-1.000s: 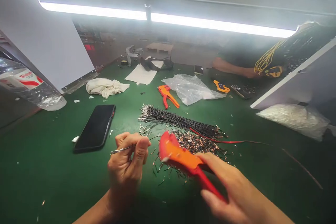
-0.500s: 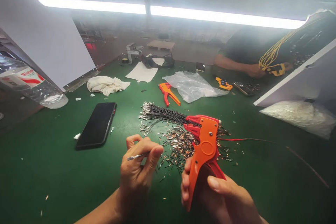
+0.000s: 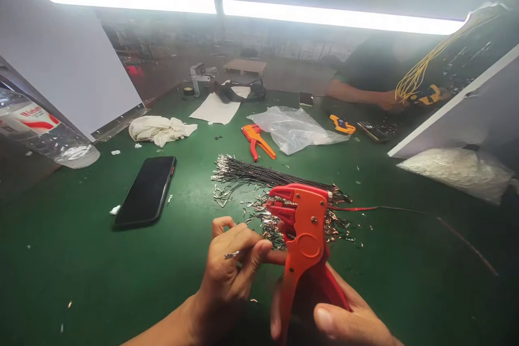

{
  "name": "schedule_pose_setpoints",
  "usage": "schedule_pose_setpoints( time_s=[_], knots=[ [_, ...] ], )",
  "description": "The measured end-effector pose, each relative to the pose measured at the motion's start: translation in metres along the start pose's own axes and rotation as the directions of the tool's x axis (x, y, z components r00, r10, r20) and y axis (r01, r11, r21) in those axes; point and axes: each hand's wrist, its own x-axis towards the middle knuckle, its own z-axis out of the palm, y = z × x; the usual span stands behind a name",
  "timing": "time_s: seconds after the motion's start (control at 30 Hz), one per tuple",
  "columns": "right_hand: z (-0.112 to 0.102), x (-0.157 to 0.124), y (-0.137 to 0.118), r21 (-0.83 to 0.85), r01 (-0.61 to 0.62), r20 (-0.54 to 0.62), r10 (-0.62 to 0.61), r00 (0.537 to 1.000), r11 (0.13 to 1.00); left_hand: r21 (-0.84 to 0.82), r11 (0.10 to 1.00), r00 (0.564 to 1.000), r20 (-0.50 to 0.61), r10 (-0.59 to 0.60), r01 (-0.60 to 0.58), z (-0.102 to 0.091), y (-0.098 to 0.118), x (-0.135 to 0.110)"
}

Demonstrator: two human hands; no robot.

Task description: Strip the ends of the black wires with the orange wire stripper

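My right hand (image 3: pixel 344 324) grips the handles of an orange and red wire stripper (image 3: pixel 302 238), held upright with its jaws at the top left. My left hand (image 3: pixel 231 275) pinches a small metal terminal (image 3: pixel 232 254) on a thin wire, right beside the stripper's body. Behind the tool a bundle of black wires (image 3: pixel 267 175) with terminal ends lies on the green mat (image 3: pixel 81 259), with a heap of loose metal terminals (image 3: pixel 263 213) in front of it and a red wire (image 3: pixel 365 208) running off to the right.
A black phone (image 3: pixel 145 191) lies left of centre. A water bottle (image 3: pixel 44 135), a white cloth (image 3: pixel 160 130), paper (image 3: pixel 214 109), a second orange stripper (image 3: pixel 256 140) and a plastic bag (image 3: pixel 294 130) sit further back. Another person's arm (image 3: pixel 365 96) works at the far right, near a white bag (image 3: pixel 458 173).
My right hand has turned the stripper from lying flat to upright and brought it toward my left hand. My left hand has moved right with the terminal, closing up to the tool.
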Motion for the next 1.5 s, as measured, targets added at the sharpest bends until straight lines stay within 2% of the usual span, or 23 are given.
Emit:
schedule_pose_setpoints(
  time_s=[0.13, 0.23, 0.4, 0.5, 0.6, 0.7, 0.83, 0.93, 1.1, 1.27, 1.33, 1.5],
  knots=[
    [0.000, 0.001, 0.000, -0.038, 0.006, 0.013, -0.006, 1.000, 0.999, 0.008, 0.999, 0.996, 0.074, 0.052, -0.053, -0.005, 0.000, 0.002],
    [0.000, 0.001, -0.001, -0.008, -0.008, 0.002, 0.008, 1.000, 1.000, 0.051, 0.995, 0.993, 0.086, 0.080, -0.085, -0.008, -0.001, 0.003],
    [0.001, 0.000, -0.005, 0.021, -0.079, -0.063, 0.080, 0.995, 0.997, 0.258, 0.943, 0.977, 0.069, 0.202, -0.213, -0.010, -0.002, 0.002],
    [0.000, 0.000, -0.005, 0.023, -0.040, -0.050, 0.041, 0.998, 0.999, 0.369, 0.889, 0.960, 0.039, 0.278, -0.272, -0.009, -0.003, 0.000],
    [-0.004, -0.001, -0.003, 0.073, -0.002, -0.015, 0.004, 1.000, 0.997, 0.440, 0.852, 0.953, 0.033, 0.300, -0.283, -0.009, -0.004, 0.000],
    [-0.008, -0.002, 0.000, 0.066, 0.004, -0.025, -0.003, 1.000, 0.998, 0.405, 0.878, 0.964, 0.037, 0.264, -0.256, -0.010, -0.005, 0.001],
    [-0.012, -0.005, 0.001, 0.046, -0.020, -0.039, 0.022, 0.999, 0.999, 0.217, 0.968, 0.992, 0.011, 0.126, -0.125, -0.012, -0.001, 0.005],
    [-0.013, -0.006, 0.000, 0.042, -0.032, -0.040, 0.034, 0.999, 0.999, 0.116, 0.988, 0.995, -0.020, 0.103, -0.100, -0.012, 0.003, 0.008],
    [-0.011, -0.003, -0.004, 0.137, -0.014, -0.074, 0.024, 0.997, 0.990, 0.169, 0.973, 0.986, -0.027, 0.162, -0.155, -0.013, 0.006, 0.006],
    [-0.011, -0.001, 0.000, 0.189, 0.044, 0.004, -0.045, 0.999, 0.981, 0.141, 0.982, 0.985, -0.098, 0.139, -0.125, -0.017, 0.006, 0.003],
    [-0.012, -0.003, 0.003, 0.190, 0.040, 0.023, -0.046, 0.999, 0.981, 0.130, 0.985, 0.987, -0.095, 0.127, -0.114, -0.017, 0.007, 0.002],
    [-0.013, -0.004, 0.005, 0.149, 0.040, -0.013, -0.039, 0.999, 0.988, 0.168, 0.976, 0.983, -0.093, 0.158, -0.141, -0.016, 0.009, 0.003]
  ],
)
